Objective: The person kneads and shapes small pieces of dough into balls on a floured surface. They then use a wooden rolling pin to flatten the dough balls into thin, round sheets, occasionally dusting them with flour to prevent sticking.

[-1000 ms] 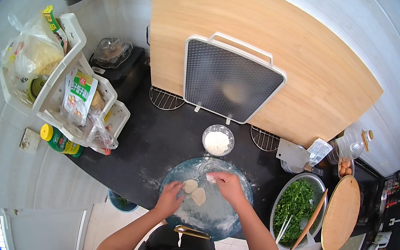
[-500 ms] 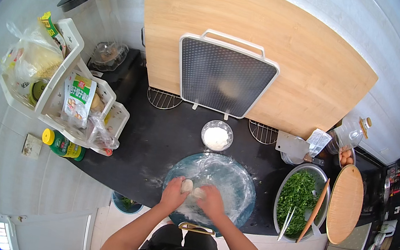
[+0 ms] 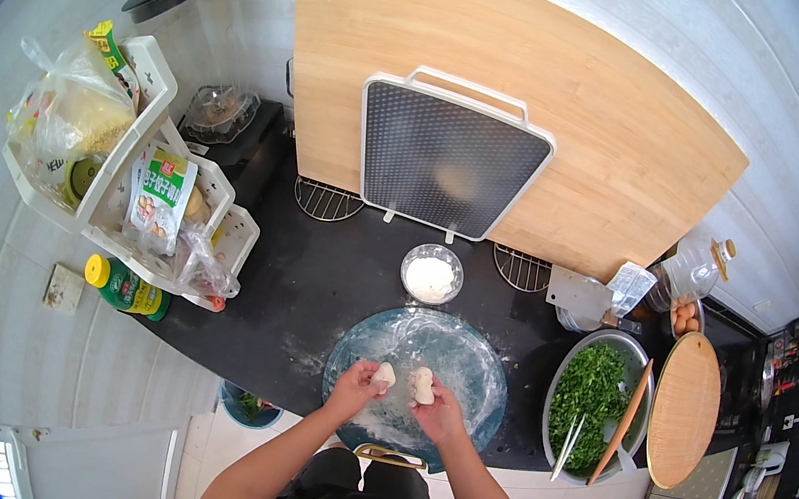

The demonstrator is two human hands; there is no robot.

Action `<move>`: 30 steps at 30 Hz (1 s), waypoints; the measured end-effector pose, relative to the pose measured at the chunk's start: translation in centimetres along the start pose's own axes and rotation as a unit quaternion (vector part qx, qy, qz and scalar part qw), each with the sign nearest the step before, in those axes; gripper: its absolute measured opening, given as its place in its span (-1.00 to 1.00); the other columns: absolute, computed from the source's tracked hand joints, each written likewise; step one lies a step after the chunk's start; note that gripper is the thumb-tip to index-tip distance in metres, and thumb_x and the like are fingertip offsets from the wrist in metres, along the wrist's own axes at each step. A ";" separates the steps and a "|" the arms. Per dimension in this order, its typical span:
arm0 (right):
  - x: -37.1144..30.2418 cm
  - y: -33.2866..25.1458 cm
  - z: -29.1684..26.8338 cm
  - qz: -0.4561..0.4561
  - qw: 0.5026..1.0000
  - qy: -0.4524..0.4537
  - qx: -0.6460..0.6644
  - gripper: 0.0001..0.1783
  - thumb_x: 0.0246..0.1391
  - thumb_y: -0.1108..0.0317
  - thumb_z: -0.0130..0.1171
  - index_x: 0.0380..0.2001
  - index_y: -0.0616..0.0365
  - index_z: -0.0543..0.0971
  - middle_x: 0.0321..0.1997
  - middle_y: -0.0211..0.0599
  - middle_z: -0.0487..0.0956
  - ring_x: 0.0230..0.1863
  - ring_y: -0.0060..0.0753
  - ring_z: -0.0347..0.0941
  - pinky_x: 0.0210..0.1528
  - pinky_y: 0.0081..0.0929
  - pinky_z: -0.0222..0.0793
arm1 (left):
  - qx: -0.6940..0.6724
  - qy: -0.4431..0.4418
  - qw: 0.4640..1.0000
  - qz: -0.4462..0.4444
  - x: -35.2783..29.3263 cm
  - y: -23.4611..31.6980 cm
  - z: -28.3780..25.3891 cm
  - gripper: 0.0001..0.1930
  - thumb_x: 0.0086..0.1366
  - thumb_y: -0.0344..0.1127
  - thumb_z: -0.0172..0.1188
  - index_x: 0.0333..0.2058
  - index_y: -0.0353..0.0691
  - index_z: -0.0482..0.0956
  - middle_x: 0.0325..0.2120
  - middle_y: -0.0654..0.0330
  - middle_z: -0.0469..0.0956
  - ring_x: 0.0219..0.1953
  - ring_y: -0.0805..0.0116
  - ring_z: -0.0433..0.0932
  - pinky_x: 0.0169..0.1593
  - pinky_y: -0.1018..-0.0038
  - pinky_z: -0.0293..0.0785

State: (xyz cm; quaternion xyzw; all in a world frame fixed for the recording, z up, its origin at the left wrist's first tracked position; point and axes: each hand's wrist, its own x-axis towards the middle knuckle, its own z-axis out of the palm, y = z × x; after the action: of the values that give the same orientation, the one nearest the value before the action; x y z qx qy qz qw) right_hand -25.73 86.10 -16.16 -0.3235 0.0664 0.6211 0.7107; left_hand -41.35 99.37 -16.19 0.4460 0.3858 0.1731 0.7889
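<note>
My left hand (image 3: pixel 356 388) pinches a small pale lump of dough (image 3: pixel 385 375). A second dough piece (image 3: pixel 423 386), longer in shape, sits in the fingers of my right hand (image 3: pixel 439 413). Both hands are over a round dark teal board (image 3: pixel 483 382) dusted with flour, and a gap separates the two pieces. Just beyond the board stands a clear bowl (image 3: pixel 431 273) of white flour.
At the right, a metal bowl (image 3: pixel 550 426) holds chopped greens, with white chopsticks (image 3: pixel 567 445) and a wooden rolling pin (image 3: pixel 623 420) across it. Beside it leans a round woven tray (image 3: pixel 686 409). White basket shelves (image 3: pixel 113 202) and a green bottle (image 3: pixel 127 287) stand left.
My hands, close together before, have drawn apart and lifted slightly with a dough piece in each. The right hand has turned so its palm side shows more.
</note>
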 end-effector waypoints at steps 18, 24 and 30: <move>-0.5 -0.5 0.5 -0.031 0.985 0.062 -0.160 -0.60 0.23 0.44 -0.01 0.14 0.14 0.34 0.10 -0.27 0.49 -0.04 -0.33 0.52 -0.03 -0.30 0.52 | 0.258 -0.078 0.961 0.068 -1.3 1.4 2.5 -0.50 0.32 -0.27 0.14 0.21 -0.20 0.34 0.01 0.10 0.48 0.04 0.35 0.45 0.08 0.43 0.38; -1.5 0.9 4.2 -0.081 0.980 0.051 -0.177 -0.53 0.20 0.41 -0.07 0.18 0.25 0.31 0.18 -0.22 0.45 0.14 -0.28 0.41 0.23 -0.37 0.25 | -0.012 -0.137 0.981 -0.134 -1.4 0.4 4.1 -0.38 0.37 -0.12 0.10 0.29 -0.24 0.13 0.07 0.11 0.41 0.13 0.29 0.40 0.18 0.38 0.33; -1.3 0.6 3.0 -0.093 0.956 0.015 -0.278 -0.48 0.19 0.38 -0.08 0.22 0.22 0.27 0.26 -0.21 0.37 0.21 -0.35 0.31 0.26 -0.41 0.16 | -0.062 -0.157 0.976 -0.141 -1.9 0.9 4.3 -0.56 0.45 -0.16 -0.06 0.18 -0.29 0.27 -0.02 0.11 0.46 0.03 0.29 0.47 0.07 0.41 0.44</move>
State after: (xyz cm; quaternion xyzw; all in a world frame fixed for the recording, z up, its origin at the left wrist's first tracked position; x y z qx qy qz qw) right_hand -27.45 86.60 -13.41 -0.5224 -0.1289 0.5409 0.6465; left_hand -39.17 96.26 -13.24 0.3591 0.3049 0.0118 0.8820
